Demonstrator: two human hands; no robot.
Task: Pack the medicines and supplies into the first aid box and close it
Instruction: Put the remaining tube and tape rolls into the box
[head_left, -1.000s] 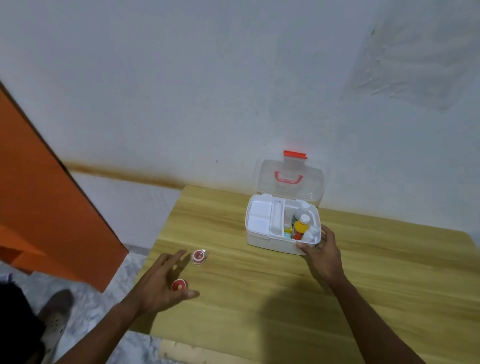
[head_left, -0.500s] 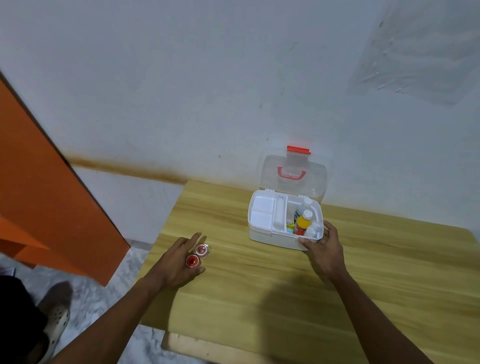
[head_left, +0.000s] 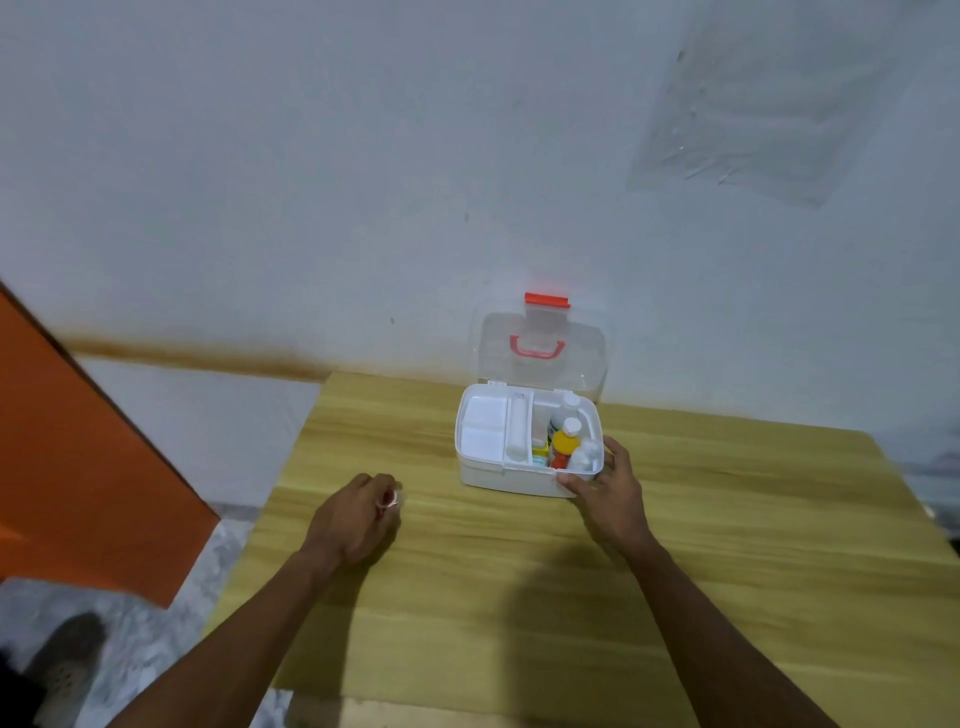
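Head view. First aid box (head_left: 511, 475) open on wooden table (head_left: 727, 519) near the wall, clear lid (head_left: 540, 351) upright, bottles (head_left: 566, 441) standing in right compartment, left tray bare. Right hand (head_left: 610, 491) clasping box's near right corner. Left hand (head_left: 358, 512) curled around small red-and-clear items (head_left: 388, 500) on table, well left of box.
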